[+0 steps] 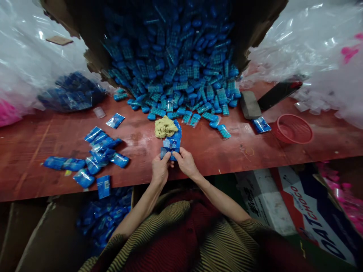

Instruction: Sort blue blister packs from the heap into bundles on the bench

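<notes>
My left hand and my right hand meet at the table's front edge. Between their thumbs and fingers they pinch a blue printed packet with a small clear part at its left end; its exact contents cannot be made out. Just beyond lie more blue printed packets, partly overlapped by a crumpled yellow cloth. Farther back, a large heap of small blue containers, many in clear wrappers, spills from an open cardboard box.
Filled blue packets lie in a loose pile on the left of the red table. To the right are a grey block and a red plastic basket. Below the edge, more blue packets and a printed carton stand.
</notes>
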### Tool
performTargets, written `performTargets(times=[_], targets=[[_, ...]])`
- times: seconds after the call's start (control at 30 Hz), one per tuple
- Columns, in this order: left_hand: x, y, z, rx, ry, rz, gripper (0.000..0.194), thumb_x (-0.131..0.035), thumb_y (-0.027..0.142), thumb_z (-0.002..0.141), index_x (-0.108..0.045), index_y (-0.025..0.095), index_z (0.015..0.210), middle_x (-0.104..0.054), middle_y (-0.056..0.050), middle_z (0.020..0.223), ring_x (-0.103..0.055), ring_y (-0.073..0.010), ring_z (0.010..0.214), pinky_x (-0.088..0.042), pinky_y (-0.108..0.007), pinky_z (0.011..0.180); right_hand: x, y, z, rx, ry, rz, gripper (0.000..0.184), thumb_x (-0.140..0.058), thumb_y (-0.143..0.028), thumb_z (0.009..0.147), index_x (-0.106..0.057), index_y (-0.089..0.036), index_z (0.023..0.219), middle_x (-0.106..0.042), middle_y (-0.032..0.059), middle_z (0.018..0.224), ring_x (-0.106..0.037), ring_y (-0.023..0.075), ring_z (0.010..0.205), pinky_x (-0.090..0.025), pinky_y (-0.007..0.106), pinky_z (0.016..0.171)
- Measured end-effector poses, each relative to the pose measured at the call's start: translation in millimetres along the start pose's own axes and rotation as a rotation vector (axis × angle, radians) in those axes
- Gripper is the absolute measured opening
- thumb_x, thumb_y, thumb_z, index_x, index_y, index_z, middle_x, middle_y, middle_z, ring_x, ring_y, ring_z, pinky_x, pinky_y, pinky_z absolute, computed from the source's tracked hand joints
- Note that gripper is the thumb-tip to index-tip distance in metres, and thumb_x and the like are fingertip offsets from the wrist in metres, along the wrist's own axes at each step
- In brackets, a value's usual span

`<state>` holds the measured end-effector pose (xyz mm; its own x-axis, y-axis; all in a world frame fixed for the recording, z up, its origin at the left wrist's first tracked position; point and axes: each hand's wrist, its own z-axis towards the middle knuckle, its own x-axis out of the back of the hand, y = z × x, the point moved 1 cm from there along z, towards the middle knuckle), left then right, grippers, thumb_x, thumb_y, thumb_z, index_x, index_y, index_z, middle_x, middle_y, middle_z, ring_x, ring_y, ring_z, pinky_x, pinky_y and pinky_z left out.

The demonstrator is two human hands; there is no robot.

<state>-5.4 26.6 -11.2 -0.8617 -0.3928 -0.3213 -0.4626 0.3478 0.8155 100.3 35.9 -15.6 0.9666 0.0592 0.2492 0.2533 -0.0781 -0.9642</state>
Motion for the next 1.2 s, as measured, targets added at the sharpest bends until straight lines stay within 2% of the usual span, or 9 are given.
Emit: performTargets(times=[0.27, 0.4, 0.47, 0.57, 0.63, 0.7, 0.73, 0.87, 1.2], targets=[[-16.5, 0.2, 0.7, 0.069, 0.023, -0.096, 0.022, -0.074, 0.025, 0.061, -0.056, 0.014, 0.065, -0.053, 0.006, 0.046, -0.047, -0.0062, 0.037, -0.040, -0.018, 0.038, -0.8, -6.1, 0.5, 0.009, 0.053, -0.001, 0.025, -0.040, -0.038, 0.087, -0.037, -0.023, 0.067, -0.049, -0.0036, 0.058, -0.049, 0.0112, 0.051, -0.038, 0.023, 0.050], [-10.5, 9.4, -0.2, 0.178, -0.195, -0.072, 0.024, -0.076, 0.028, 0.062, -0.062, 0.011, 0.072, -0.062, -0.001, 0.054, -0.056, -0.0094, 0.046, -0.045, -0.019, 0.044, 8.7, -6.0, 0.0, 0.056, 0.077, -0.036, 0.028, -0.043, -0.038, 0.087, -0.040, -0.022, 0.064, -0.047, -0.0040, 0.058, -0.045, 0.0102, 0.053, -0.036, 0.022, 0.052], [-4.7, 14.4, -0.1, 0.212, -0.274, -0.024, 0.027, -0.077, 0.029, 0.061, -0.064, 0.010, 0.075, -0.065, -0.004, 0.060, -0.058, -0.0107, 0.048, -0.045, -0.019, 0.043, 16.3, -9.2, 1.4, 0.097, 0.021, -0.076, 0.034, -0.044, -0.040, 0.087, -0.042, -0.020, 0.060, -0.045, -0.0043, 0.057, -0.043, 0.0099, 0.054, -0.035, 0.022, 0.054], [3.3, 16.1, 1.2, 0.215, -0.238, 0.017, 0.025, -0.077, 0.026, 0.061, -0.063, 0.010, 0.072, -0.064, -0.003, 0.059, -0.055, -0.0086, 0.043, -0.039, -0.017, 0.038, 30.3, -16.9, 16.6, 0.152, -0.151, -0.172, 0.041, -0.038, -0.041, 0.090, -0.050, -0.018, 0.059, -0.047, -0.0025, 0.057, -0.045, 0.0111, 0.057, -0.037, 0.023, 0.056], [6.2, 13.2, 0.9, 0.244, -0.208, 0.004, 0.022, -0.076, 0.026, 0.064, -0.061, 0.010, 0.069, -0.062, -0.002, 0.057, -0.052, -0.0074, 0.041, -0.037, -0.016, 0.036, 42.5, -20.6, 39.9, 0.192, -0.056, -0.329, 0.038, -0.036, -0.037, 0.093, -0.059, -0.017, 0.069, -0.056, 0.0015, 0.068, -0.052, 0.0143, 0.067, -0.040, 0.025, 0.064], [7.3, 9.8, -1.0, 0.291, -0.200, -0.033, 0.021, -0.074, 0.027, 0.068, -0.059, 0.011, 0.068, -0.062, -0.003, 0.056, -0.051, -0.0072, 0.041, -0.036, -0.016, 0.036, 54.9, -20.9, 69.8, 0.234, 0.159, -0.556, 0.022, -0.045, -0.029, 0.090, -0.063, -0.018, 0.095, -0.060, 0.0088, 0.099, -0.054, 0.0209, 0.093, -0.042, 0.030, 0.078], [7.5, 8.8, -2.5, 0.313, -0.197, -0.055, 0.021, -0.073, 0.027, 0.069, -0.058, 0.012, 0.068, -0.061, -0.003, 0.055, -0.051, -0.0073, 0.041, -0.036, -0.016, 0.036, 59.9, -19.4, 84.7, 0.223, 0.204, -0.673, 0.024, -0.048, -0.026, 0.089, -0.059, -0.017, 0.108, -0.056, 0.0126, 0.113, -0.051, 0.0252, 0.103, -0.041, 0.034, 0.082], [8.2, 10.3, -9.1, 0.394, -0.166, -0.122, 0.023, -0.066, 0.031, 0.077, -0.056, 0.013, 0.067, -0.059, -0.002, 0.053, -0.050, -0.0077, 0.041, -0.034, -0.016, 0.035, 74.4, -10.6, 119.3, 0.097, 0.142, -0.936, 0.036, -0.056, -0.023, 0.084, -0.054, -0.015, 0.119, -0.046, 0.0188, 0.126, -0.048, 0.0335, 0.107, -0.042, 0.043, 0.080], [8.9, 14.0, -16.5, 0.600, -0.197, -0.257, 0.024, -0.049, 0.030, 0.089, -0.056, 0.014, 0.072, -0.055, -0.002, 0.053, -0.047, -0.0078, 0.042, -0.035, -0.014, 0.036, 98.8, -3.5, 87.3, 0.032, -0.003, -0.898, 0.053, -0.069, -0.040, 0.071, -0.052, -0.019, 0.116, -0.051, 0.0133, 0.114, -0.051, 0.0312, 0.102, -0.043, 0.043, 0.081]])
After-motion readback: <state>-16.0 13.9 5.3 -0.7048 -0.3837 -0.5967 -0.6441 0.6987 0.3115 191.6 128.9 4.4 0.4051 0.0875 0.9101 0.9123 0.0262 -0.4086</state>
